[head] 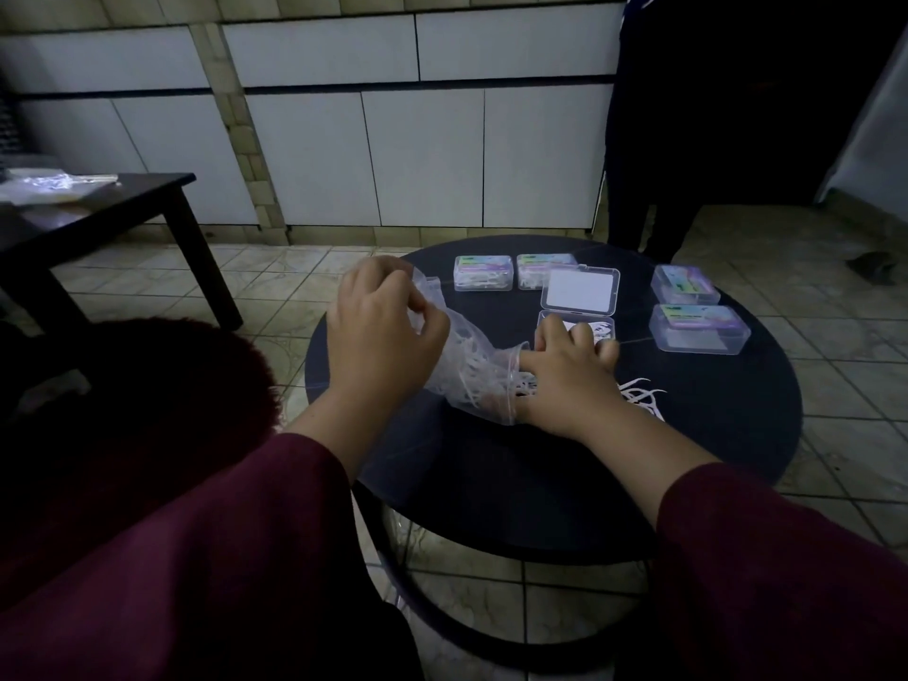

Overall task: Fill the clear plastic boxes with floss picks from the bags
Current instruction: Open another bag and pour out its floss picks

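Observation:
My left hand (381,331) grips the upper end of a clear plastic bag (471,371) that holds white floss picks, lifted and tilted over the round dark table (516,474). My right hand (565,373) lies at the bag's mouth, fingers curled over picks and reaching into the open clear box (580,307), whose lid stands raised behind it. A few picks show in that box. Loose floss picks (641,395) lie on the table right of my wrist.
Two closed labelled boxes (484,272) sit at the table's back, two more (697,329) on the right. A dark low table (98,208) with plastic bags stands at left. A person in dark clothes (688,140) stands behind the table.

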